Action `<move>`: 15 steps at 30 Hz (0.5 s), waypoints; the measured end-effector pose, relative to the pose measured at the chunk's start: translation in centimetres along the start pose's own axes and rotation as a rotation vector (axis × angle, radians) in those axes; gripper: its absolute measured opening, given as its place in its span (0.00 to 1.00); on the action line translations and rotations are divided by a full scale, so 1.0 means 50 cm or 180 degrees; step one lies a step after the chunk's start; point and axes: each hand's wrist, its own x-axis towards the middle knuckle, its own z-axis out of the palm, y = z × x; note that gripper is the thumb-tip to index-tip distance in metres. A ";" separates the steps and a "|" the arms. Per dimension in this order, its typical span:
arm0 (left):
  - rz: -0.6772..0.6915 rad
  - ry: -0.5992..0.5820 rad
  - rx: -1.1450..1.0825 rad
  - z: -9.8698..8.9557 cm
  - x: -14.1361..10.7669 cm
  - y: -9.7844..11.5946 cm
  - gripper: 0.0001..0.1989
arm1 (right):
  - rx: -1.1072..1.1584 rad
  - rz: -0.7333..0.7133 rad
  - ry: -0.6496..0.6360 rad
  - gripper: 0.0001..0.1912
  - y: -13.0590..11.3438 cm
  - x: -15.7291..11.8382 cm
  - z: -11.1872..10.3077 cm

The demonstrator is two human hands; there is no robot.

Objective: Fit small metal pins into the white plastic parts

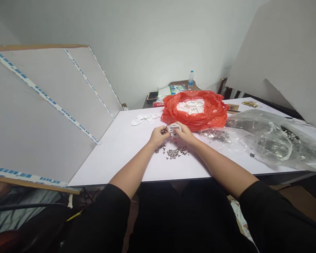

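White disc (175, 130) near red bag (195, 121), clamped by left hand (158, 136) plus right hand (185, 133); holding step, I'd say, next needs steadiness.

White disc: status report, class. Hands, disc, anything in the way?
Left hand, right hand: holding white disc. Left also grips thin tool. Metal bits nearby; red bag beyond, seemingly no obstruction.

Holds left hand (157, 137) and right hand (186, 134) close together just in front of the left side of the red bag (212, 120), curling fingers (163, 130) and pointing both thumbs (179, 133) toward each other, with bare forearms (137, 163) angled inward.
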 end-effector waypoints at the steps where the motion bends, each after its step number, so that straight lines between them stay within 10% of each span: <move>1: -0.0092 -0.0008 0.0004 -0.001 -0.001 0.005 0.15 | -0.0021 -0.0015 0.0000 0.18 0.001 0.000 -0.003; 8: -0.0968 -0.0228 -0.0506 -0.017 -0.010 0.049 0.16 | 0.0326 -0.0318 -0.0476 0.44 0.003 -0.007 -0.020; 15: -0.1144 -0.0405 -0.0275 -0.034 -0.007 0.048 0.11 | -0.0377 -0.0404 -0.0401 0.42 0.009 -0.009 -0.025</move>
